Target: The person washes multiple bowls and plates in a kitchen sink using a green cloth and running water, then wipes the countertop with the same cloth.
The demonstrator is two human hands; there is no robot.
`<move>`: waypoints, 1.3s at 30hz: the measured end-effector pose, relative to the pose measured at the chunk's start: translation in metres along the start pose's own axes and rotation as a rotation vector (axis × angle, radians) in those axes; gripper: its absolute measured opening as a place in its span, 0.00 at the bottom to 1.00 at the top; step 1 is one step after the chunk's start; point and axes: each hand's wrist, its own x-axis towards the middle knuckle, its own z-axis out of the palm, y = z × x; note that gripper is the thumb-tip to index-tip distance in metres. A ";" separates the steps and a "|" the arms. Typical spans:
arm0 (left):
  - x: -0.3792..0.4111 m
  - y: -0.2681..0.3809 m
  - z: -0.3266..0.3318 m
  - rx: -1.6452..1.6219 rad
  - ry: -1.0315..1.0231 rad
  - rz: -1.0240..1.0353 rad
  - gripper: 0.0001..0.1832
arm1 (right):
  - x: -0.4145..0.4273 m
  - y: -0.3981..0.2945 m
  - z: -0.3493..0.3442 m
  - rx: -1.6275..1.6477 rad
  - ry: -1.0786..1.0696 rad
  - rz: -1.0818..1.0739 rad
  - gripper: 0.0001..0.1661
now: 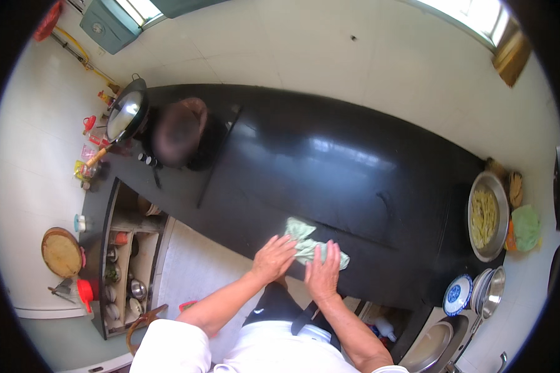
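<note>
A crumpled pale green cloth (pixel 300 228) lies near the front edge of the black countertop (pixel 280 172). My left hand (pixel 273 259) holds its left part, fingers resting over the fabric. On the right part of the cloth, my right hand (pixel 323 272) grips it with bent fingers. Some folds are hidden beneath both hands. A thin dark line or seam runs along the counter just beyond the cloth.
At the left stand a lidded wok (pixel 127 116) and a blurred reddish-brown pot (pixel 177 137). A metal basin of yellow-green food (pixel 483 219) sits at the right, behind a blue-and-white plate (pixel 458 294) and a sink (pixel 429 347). Open shelves (pixel 129 270) hold dishes.
</note>
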 end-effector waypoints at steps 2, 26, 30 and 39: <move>-0.022 -0.048 -0.022 0.070 0.064 -0.055 0.11 | 0.019 -0.035 0.031 0.029 -0.079 -0.069 0.34; 0.278 -0.362 -0.066 0.207 -0.040 -0.203 0.29 | 0.477 -0.070 0.202 -0.292 -0.081 -0.077 0.32; 0.335 -0.387 -0.056 0.202 -0.053 -0.218 0.28 | 0.512 -0.042 0.211 -0.332 -0.015 -0.068 0.33; 0.171 -0.302 -0.070 0.144 -0.133 -0.213 0.27 | 0.367 -0.112 0.210 -0.401 -0.045 -0.074 0.35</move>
